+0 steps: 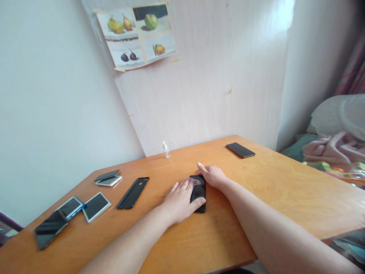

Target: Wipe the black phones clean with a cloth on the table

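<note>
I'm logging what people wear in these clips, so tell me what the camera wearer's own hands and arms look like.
The left hand and the right hand are bare, without gloves. No sleeve shows on the left forearm or the right forearm, and I can't make out any watch, bracelet, ring or marking.

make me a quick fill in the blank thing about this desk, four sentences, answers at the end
1. The person's ____ hand is spread across a black phone.
2. A second dark phone lies off by itself, on the table's ____ side as the person sees it.
3. The sheet on the wall shows paintings of ____.
4. Among the devices at the far left, one device has a bright ____ edge.

Missing words: left; right; fruit; blue.
</note>
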`<state>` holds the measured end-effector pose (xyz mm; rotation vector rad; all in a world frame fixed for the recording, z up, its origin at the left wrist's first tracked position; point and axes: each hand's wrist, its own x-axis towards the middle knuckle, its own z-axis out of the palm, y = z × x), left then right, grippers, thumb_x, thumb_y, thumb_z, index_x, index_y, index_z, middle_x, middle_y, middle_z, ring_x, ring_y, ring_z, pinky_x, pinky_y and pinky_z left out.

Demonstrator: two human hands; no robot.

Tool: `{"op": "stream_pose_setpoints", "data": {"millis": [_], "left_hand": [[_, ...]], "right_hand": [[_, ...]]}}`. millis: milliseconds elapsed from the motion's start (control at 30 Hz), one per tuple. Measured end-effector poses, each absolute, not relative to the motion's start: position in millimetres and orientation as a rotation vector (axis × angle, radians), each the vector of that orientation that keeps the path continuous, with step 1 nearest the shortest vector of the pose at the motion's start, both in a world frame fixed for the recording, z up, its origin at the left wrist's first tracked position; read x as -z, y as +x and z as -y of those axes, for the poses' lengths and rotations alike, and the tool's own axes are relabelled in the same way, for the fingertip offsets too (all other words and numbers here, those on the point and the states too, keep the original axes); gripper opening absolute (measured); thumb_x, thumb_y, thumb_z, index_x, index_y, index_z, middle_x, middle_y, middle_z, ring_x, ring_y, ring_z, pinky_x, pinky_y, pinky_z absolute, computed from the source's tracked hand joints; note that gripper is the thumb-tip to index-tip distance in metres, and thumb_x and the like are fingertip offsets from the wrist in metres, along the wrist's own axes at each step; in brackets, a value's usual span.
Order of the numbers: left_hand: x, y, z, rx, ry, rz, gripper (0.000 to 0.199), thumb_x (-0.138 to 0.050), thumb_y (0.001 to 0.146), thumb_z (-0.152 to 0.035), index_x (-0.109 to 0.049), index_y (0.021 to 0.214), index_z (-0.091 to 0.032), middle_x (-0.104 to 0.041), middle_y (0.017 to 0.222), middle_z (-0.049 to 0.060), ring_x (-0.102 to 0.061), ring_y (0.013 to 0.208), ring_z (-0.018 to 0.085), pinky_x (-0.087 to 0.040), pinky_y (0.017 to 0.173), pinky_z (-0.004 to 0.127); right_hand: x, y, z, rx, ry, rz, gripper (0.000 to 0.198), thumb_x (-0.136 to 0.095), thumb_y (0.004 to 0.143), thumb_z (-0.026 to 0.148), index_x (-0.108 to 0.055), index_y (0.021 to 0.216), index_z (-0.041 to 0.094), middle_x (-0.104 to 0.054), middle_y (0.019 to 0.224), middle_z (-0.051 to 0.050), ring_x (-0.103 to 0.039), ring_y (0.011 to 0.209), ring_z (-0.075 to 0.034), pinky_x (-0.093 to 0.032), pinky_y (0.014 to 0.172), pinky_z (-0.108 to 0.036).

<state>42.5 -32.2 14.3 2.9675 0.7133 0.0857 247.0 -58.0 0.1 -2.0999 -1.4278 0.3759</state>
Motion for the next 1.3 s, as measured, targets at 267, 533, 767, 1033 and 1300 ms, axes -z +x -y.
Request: {"op": "stream_pose_setpoints", "data": {"millis": [267,533,767,1033,1300], "left_hand": [[-22,39,45,-0.098,2.986,-0.635,0.072,-0.031,0.093,-0.066,-0.032,0.148,-0.019,-0.032,0.155,0.014,-0.025,0.145,0.028,-0.017,0.117,0.053],[-21,13,38,-0.563,2.753,-0.758,0.039,-0.042,0.096,-0.049,-0.061,0.118,-0.023,-0.063,0.123,0.009,-0.057,0.116,0.024,-0.042,0.102,0.041],[-7,14,19,-0.661,2.502,-0.869,0.026,-0.049,0.092,-0.043,-0.063,0.102,-0.022,-0.066,0.098,0.005,-0.062,0.093,0.02,-0.049,0.084,0.033],[-9,16,36,-0.558,2.712,-0.841,0.085,-0.063,0.066,-0.077,-0.05,0.131,-0.023,-0.063,0.114,0.01,-0.056,0.106,0.033,-0.044,0.091,0.046],[-3,22,41,-0.567,2.778,-0.851,0.086,-0.07,0.063,-0.064,-0.044,0.133,-0.021,-0.062,0.118,0.011,-0.055,0.109,0.034,-0.038,0.098,0.048]], "right_hand": [[2,247,57,-0.319,-2.118,1.426,0.076,-0.013,0.095,0.067,-0.076,0.091,0.024,-0.074,0.099,-0.01,-0.065,0.098,-0.026,-0.043,0.085,-0.033],[-6,242,63,-0.129,-2.086,1.408,0.042,-0.035,0.095,0.039,-0.072,0.088,0.02,-0.071,0.101,-0.01,-0.062,0.098,-0.023,-0.04,0.079,-0.028],[-15,214,86,-0.244,-1.901,1.759,0.027,-0.06,0.081,0.047,-0.07,0.091,0.025,-0.069,0.083,-0.001,-0.059,0.071,-0.014,-0.037,0.06,-0.022],[-6,226,87,-0.146,-1.92,1.676,0.01,-0.055,0.075,0.021,-0.065,0.075,0.022,-0.065,0.082,-0.002,-0.058,0.073,-0.014,-0.039,0.065,-0.023],[-7,235,84,-0.449,-1.647,1.13,0.014,-0.052,0.072,0.027,-0.06,0.08,0.02,-0.064,0.061,0.001,-0.057,0.057,-0.015,-0.04,0.056,-0.025]]}}
